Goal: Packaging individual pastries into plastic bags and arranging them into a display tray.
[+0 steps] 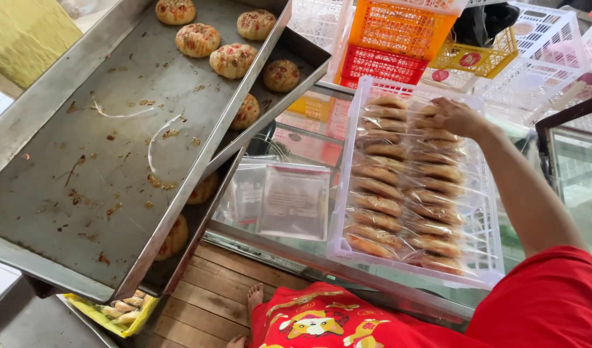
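Note:
My right hand (456, 116) reaches to the far end of a white plastic basket (490, 256). Its fingers are curled on a bagged pastry (427, 121) in the last row. The basket holds two rows of flat golden pastries in clear bags (379, 205), overlapping from near to far. It rests on a glass counter top. A stack of empty clear bags (293, 201) lies on the glass to the left of the basket. My left hand is out of view. A red sleeve covers my right shoulder at the lower right.
Two stacked metal trays (83, 193) fill the left, with several round topped pastries (197, 40) at their far end and crumbs elsewhere. Orange (399, 26), red (381, 64), yellow (474, 59) and white baskets (544, 38) stand behind. A yellow tray (123, 310) sits on the wooden floor by my foot (254, 299).

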